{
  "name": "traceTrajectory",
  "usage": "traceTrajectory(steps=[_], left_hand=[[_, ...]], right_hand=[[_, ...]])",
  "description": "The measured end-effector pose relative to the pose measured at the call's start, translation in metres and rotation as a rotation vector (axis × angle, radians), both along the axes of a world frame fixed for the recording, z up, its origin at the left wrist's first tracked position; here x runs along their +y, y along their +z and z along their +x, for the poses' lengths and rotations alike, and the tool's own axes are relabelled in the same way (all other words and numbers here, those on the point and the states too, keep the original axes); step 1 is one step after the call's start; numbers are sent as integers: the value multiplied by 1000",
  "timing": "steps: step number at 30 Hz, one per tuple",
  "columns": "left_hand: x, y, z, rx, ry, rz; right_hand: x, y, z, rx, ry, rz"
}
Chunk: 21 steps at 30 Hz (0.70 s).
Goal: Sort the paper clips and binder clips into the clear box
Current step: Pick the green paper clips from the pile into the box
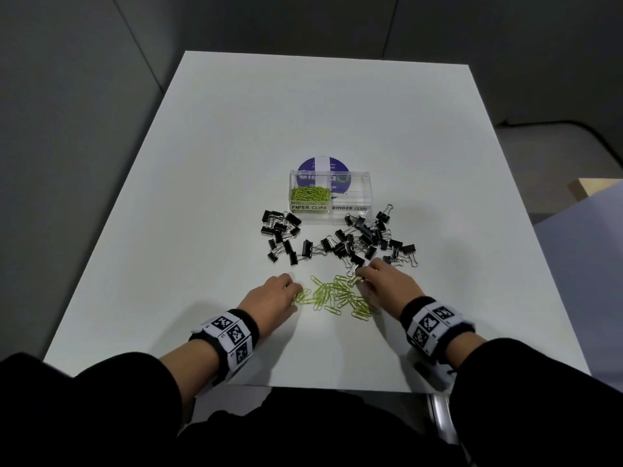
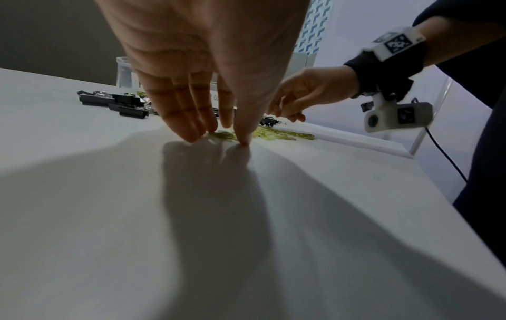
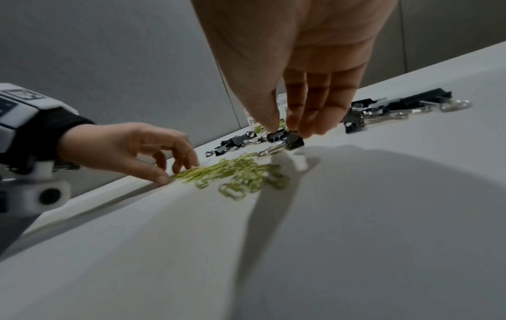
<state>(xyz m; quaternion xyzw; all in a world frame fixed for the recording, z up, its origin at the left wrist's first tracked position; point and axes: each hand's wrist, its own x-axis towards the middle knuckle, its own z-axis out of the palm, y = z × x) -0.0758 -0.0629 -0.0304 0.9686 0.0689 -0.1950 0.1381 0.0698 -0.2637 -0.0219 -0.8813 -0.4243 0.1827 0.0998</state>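
Note:
A clear box (image 1: 329,197) stands mid-table, with two compartments labelled PAPER CLIPS and BINDER CLIPS. Green paper clips (image 1: 309,194) lie in its left compartment; the right one looks bare. Black binder clips (image 1: 357,241) are scattered in front of the box. Nearer me lies a loose pile of green paper clips (image 1: 337,296). My left hand (image 1: 293,291) rests its fingertips (image 2: 197,138) on the table at the pile's left edge and holds nothing visible. At the pile's far right corner, my right hand (image 1: 360,277) pinches a black binder clip (image 3: 286,138) between thumb and forefinger.
A purple round disc (image 1: 322,163) lies behind and under the box. The white table (image 1: 236,146) has bare surface to the left, at the back and near its front edge. A pale wooden block (image 1: 593,187) sits off the table at the right.

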Motion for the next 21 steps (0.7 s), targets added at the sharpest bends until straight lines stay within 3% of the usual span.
traceTrajectory(steps=[6,10,15,21], left_hand=[[-1,0,5,-28,27,-121],[-6,5,13,-64,-21,-71],[-17,4,27,-96,-227,9],[-30,0,43,-70,-380,120]], right_hand=[[11,3,20,-82,25,-9],[9,1,20,-137,84,-88],[9,-1,25,-113,32,-131],[1,-1,29,-144,122,-153]])
